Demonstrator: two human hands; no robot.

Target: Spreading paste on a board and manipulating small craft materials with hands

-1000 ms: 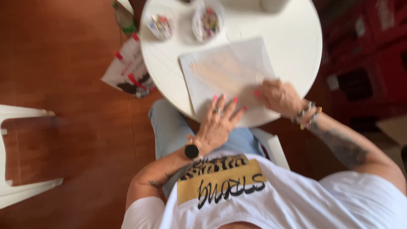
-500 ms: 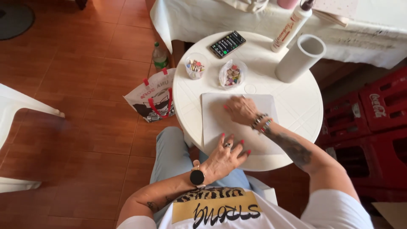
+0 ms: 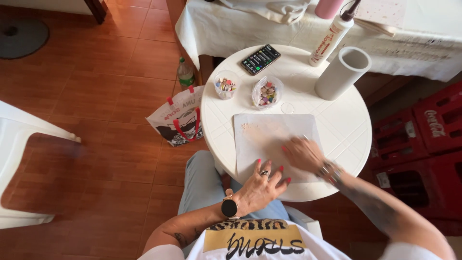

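Observation:
A white sheet of paper point(image 3: 269, 137) with a faint orange dusting lies on the round white plastic table point(image 3: 337, 127). My left hand point(image 3: 262, 185) rests flat on the sheet's near edge, fingers spread, with a ring and a black wrist watch. My right hand point(image 3: 303, 154) lies palm down on the sheet's right part, blurred, with bracelets at the wrist. Neither hand holds anything. Two clear cups with several small coloured pieces, the left cup point(image 3: 225, 85) and the right cup point(image 3: 267, 92), stand beyond the sheet.
A black phone point(image 3: 260, 59), a white squeeze bottle point(image 3: 329, 43) and a white cylinder point(image 3: 341, 73) stand at the table's far side. A printed shopping bag point(image 3: 178, 118) and green bottle point(image 3: 185, 73) sit on the tile floor left. Red crates point(image 3: 423, 139) are right, a white chair point(image 3: 24, 163) left.
The head camera has tilted up, showing more of the table. My right hand slid across the sheet toward its right near part; my left hand stays on the near edge.

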